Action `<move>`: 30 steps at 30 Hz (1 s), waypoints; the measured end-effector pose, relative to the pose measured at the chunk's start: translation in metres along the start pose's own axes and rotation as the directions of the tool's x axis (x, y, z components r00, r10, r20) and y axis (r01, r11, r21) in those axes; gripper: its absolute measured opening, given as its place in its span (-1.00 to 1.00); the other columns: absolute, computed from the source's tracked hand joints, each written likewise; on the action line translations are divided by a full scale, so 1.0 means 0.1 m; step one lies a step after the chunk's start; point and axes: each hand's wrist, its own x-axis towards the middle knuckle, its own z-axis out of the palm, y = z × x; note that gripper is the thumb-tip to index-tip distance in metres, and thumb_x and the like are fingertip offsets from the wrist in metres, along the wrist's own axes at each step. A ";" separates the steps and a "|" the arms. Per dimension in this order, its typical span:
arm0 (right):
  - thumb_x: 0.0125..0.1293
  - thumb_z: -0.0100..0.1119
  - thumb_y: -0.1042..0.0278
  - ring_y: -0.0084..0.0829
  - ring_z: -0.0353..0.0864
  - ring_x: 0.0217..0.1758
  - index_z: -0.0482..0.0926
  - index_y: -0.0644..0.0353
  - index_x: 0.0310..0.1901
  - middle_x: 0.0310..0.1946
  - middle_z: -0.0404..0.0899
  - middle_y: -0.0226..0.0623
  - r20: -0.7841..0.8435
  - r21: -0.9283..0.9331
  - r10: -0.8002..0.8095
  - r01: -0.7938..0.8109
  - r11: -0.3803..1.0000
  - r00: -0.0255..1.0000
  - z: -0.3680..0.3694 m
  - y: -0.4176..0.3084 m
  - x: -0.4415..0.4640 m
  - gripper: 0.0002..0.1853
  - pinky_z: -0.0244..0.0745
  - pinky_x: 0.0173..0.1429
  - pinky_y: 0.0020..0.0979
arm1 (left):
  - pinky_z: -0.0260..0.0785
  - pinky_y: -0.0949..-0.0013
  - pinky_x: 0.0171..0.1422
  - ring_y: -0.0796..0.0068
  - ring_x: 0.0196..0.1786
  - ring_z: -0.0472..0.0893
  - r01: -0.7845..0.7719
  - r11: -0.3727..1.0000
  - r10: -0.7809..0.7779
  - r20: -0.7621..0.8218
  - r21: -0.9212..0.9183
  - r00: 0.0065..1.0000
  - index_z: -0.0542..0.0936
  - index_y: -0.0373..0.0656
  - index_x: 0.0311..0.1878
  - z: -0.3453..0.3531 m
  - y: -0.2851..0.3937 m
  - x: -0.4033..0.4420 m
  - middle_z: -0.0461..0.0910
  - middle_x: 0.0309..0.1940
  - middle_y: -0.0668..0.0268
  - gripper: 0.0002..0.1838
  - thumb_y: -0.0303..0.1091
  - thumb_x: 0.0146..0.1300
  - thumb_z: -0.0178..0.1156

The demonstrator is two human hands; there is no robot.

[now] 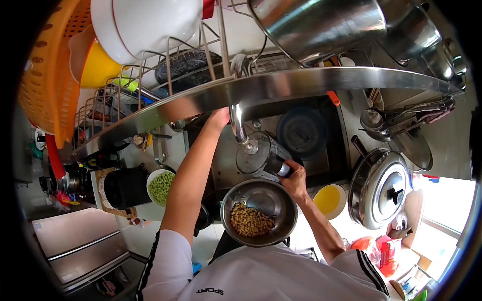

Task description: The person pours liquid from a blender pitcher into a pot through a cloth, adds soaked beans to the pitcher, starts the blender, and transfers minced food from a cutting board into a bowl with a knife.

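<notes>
My right hand is closed round the dark, silver-trimmed handle of a clear blender-type jug. The jug is tilted over the sink, its round mouth below the faucet, where water appears to run. My left hand reaches up beside the faucet; its fingers are hidden behind the metal shelf edge, so their grip does not show. Just in front of my body, a steel bowl holds tan beans or nuts. Inside the sink, behind the jug, lies a round dark blue basin or lid.
A steel-edged rack crosses above the sink. Left stand a bowl of green beans or peas and a black pot. Right are a bowl of yellow liquid, a large lidded pan and ladles.
</notes>
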 end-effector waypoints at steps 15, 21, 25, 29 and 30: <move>-0.24 0.25 0.56 -0.11 0.61 -0.36 0.54 0.22 -0.41 -0.52 0.55 -0.09 -0.057 0.072 -0.032 0.036 0.997 0.998 0.06 0.13 -0.03 -0.76 0.45 -0.24 -0.34 | 0.12 0.28 0.22 0.55 -0.06 0.38 -0.025 0.998 0.022 0.040 0.061 0.999 0.36 0.03 -0.35 -0.15 -0.27 0.33 0.39 -0.26 0.51 -0.84 -0.45 0.01 0.10; -0.24 0.25 0.54 -0.06 0.60 -0.32 0.55 0.20 -0.41 -0.50 0.56 -0.09 -0.084 0.013 -0.052 0.054 0.998 0.995 0.03 0.10 -0.03 -0.77 0.45 -0.23 -0.31 | 0.13 0.29 0.24 0.48 0.00 0.35 0.020 0.991 -0.011 -0.069 0.134 0.998 0.34 -0.04 -0.14 -0.02 -0.17 0.27 0.35 -0.15 0.43 -0.61 -0.50 -0.10 0.18; -0.22 0.28 0.62 -0.58 0.51 -0.40 0.54 0.28 -0.37 -0.56 0.52 -0.24 -0.088 0.011 -0.044 0.046 0.999 0.995 0.03 0.15 -0.05 -0.74 0.42 -0.23 -0.48 | 0.15 0.30 0.19 0.48 -0.04 0.36 -0.115 0.957 0.098 0.077 0.267 0.992 0.35 -0.02 -0.09 -0.23 -0.28 0.53 0.35 -0.19 0.42 -0.63 -0.45 -0.02 0.14; -0.20 0.28 0.63 -0.61 0.49 -0.39 0.55 0.29 -0.36 -0.55 0.53 -0.29 -0.167 0.059 -0.033 0.044 0.997 0.985 0.03 0.21 -0.05 -0.74 0.41 -0.22 -0.50 | 0.14 0.29 0.18 0.51 -0.04 0.37 -0.031 0.984 0.034 -0.013 0.175 0.999 0.33 0.03 -0.03 -0.13 -0.29 0.63 0.41 -0.21 0.42 -0.61 -0.43 0.03 0.13; -0.19 0.28 0.62 -0.63 0.48 -0.39 0.55 0.29 -0.36 -0.55 0.53 -0.31 -0.205 0.076 -0.033 0.049 0.996 0.978 0.03 0.26 -0.05 -0.74 0.41 -0.22 -0.51 | 0.13 0.25 0.22 0.51 -0.01 0.38 -0.069 0.992 0.064 0.047 0.108 0.997 0.32 0.02 0.02 -0.29 -0.37 0.83 0.45 -0.16 0.42 -0.56 -0.44 0.02 0.13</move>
